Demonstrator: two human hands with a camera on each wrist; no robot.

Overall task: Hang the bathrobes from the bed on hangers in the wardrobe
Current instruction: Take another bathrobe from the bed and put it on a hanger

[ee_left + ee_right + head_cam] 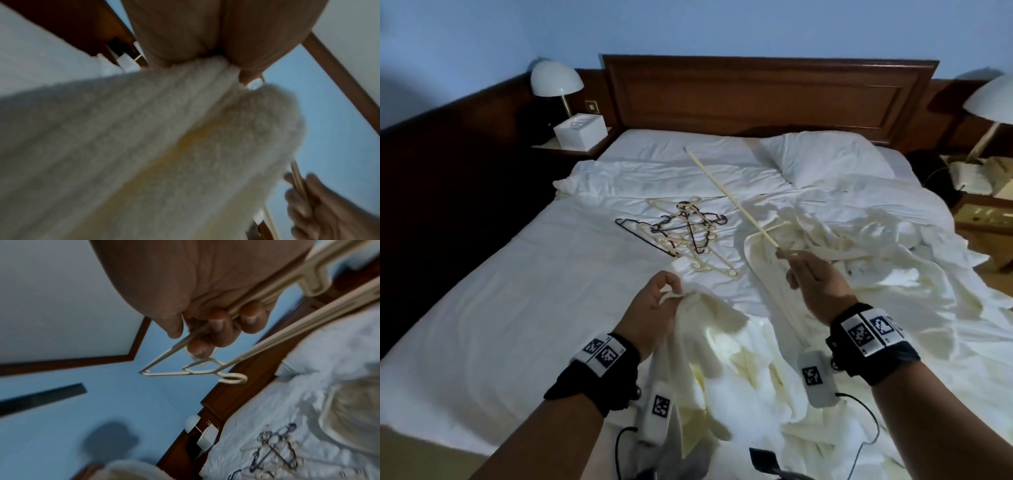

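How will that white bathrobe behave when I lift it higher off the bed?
Probably floppy: the bathrobe already sags in folds below the left hand pinching it. Its thick, fluffy pile suggests some weight, so it will likely drag. It may snag the loose hangers lying just beyond it.

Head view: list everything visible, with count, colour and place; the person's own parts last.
Bathrobe: one, cream, lifted at the near bed edge.
More robes: count unclear, cream, heaped on the bed's right.
Held hanger: one, cream, raised over the bed.
Hanger pile: several, cream and dark, mid-bed.
Pillow: one, white, by the headboard.
Lamps: two, white, either side.
Left hand: grips the bathrobe.
Right hand: grips the held hanger.
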